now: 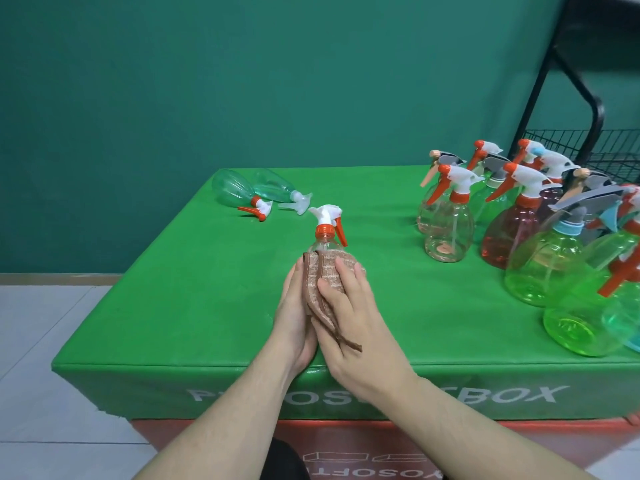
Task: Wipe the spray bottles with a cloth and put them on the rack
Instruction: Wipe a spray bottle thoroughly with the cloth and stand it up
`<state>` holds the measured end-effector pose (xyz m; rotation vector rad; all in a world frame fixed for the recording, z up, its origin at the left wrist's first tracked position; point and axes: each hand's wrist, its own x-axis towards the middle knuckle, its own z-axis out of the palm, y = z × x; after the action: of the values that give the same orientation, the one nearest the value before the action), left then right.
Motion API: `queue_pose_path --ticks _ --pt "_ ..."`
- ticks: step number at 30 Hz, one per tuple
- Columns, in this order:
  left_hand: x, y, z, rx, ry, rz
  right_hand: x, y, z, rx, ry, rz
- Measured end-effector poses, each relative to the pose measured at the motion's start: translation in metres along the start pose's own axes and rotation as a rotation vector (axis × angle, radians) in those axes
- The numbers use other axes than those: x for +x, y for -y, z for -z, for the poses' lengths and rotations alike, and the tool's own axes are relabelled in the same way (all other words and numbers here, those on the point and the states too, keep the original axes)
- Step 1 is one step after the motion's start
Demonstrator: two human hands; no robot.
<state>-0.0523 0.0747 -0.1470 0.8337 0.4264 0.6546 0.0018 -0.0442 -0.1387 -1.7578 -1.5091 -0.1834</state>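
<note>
Brown cloth is swaddling the clear bottle between both hands, left hand cupping, right hand pressing flat-fingered; light, slippery plastic is probably best gripped at the waist, above the tabletop.

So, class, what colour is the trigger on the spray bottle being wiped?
Orange-red trigger, on the spray bottle with a white nozzle, seen in the head view.

A green padded box with white lettering on its front filled the centre of the frame. It sat on a red box at the bottom. A teal wall spanned the top, and pale floor tiles showed at lower left.
</note>
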Motion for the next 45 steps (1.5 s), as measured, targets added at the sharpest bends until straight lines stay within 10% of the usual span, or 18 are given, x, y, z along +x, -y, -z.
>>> queue_pose_path --ticks 14,29,45 --pt "-0.01 -0.003 -0.008 0.02 0.027 -0.006 0.07 0.005 0.015 0.058 0.013 -0.274" --pt "-0.008 -0.003 -0.006 -0.017 -0.02 0.04 -0.002 0.0 -0.002 -0.064 0.056 0.04" --pt "-0.011 -0.004 -0.007 0.057 0.009 0.016 0.016 0.004 0.005 -0.007 0.01 -0.053"
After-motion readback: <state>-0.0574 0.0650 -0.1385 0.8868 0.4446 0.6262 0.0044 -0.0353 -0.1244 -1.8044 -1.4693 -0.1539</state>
